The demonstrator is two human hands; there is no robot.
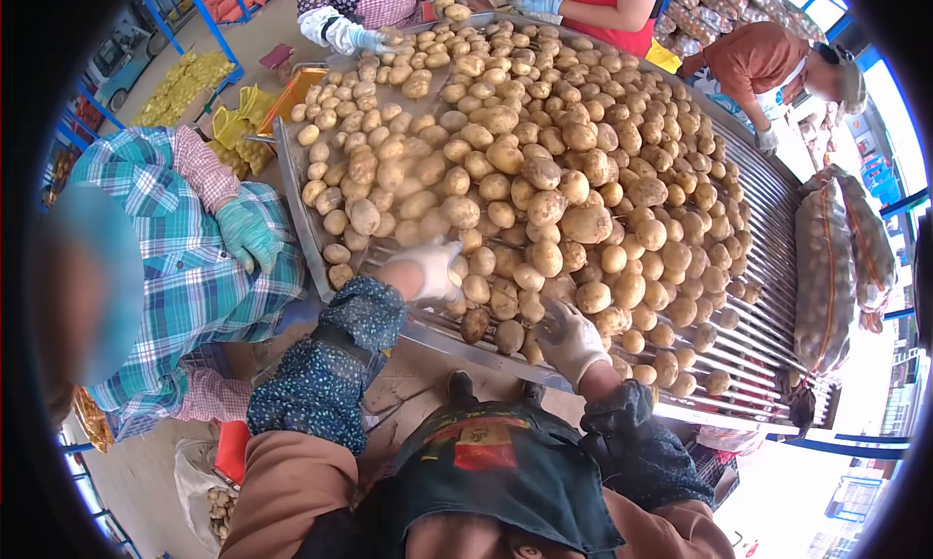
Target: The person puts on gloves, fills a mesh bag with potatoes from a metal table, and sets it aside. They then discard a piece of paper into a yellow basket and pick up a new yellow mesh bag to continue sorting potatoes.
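Observation:
Potatoes [586, 225], round and tan with some soil on them, lie heaped on a slatted metal sorting table [768, 340]. My left hand [428, 267], in a pale glove, reaches over the near left edge among the potatoes, its fingers apart and slightly blurred. At the near edge, my right hand [571, 340], also in a pale glove, rests against potatoes with its fingers spread. I see no potato clearly gripped in either hand; the undersides of both are hidden.
A co-worker in a plaid shirt [155, 267] is at the left. Across the table are a person in a red apron [607, 19], another in a checked apron [384, 0], and one in a brown shirt [753, 63]. Filled mesh sacks [826, 277] stand at the right end.

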